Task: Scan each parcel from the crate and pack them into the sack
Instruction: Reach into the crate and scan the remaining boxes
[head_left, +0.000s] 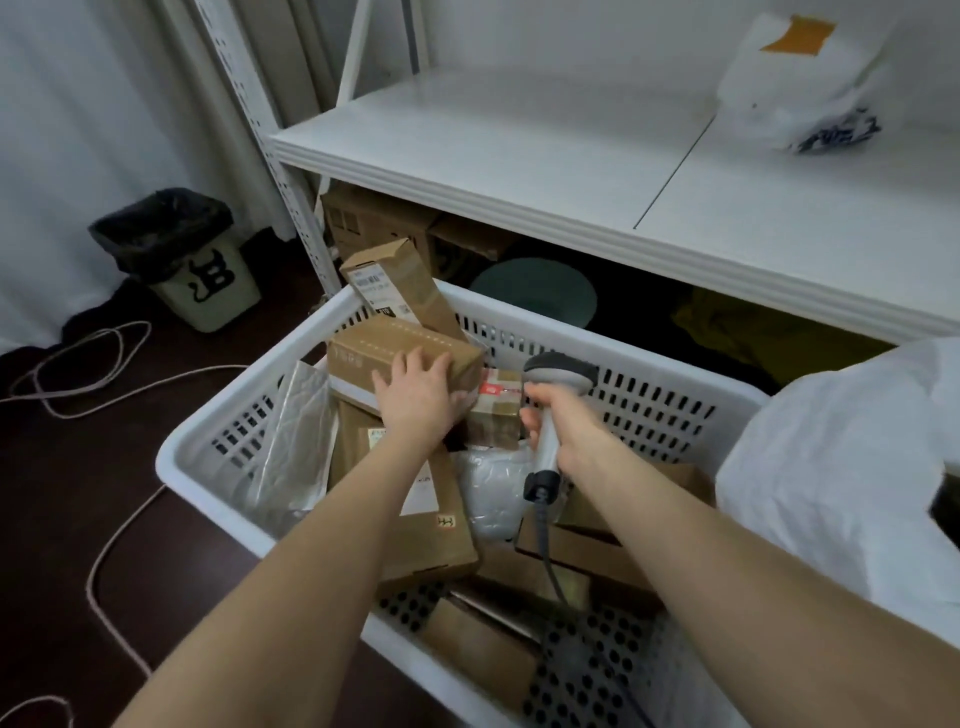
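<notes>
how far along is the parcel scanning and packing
Done: cannot tell; the inside of the sack is hidden. In hand: the left hand rests on a cardboard box in the crate, the right hand grips the scanner. Left: several boxes and bags lie in the crate.

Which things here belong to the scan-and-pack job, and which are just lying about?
Job: crate, cardboard box under left hand, scanner gripped by right hand, white sack.
Lying about: bin, floor cable, bag on shelf.
</notes>
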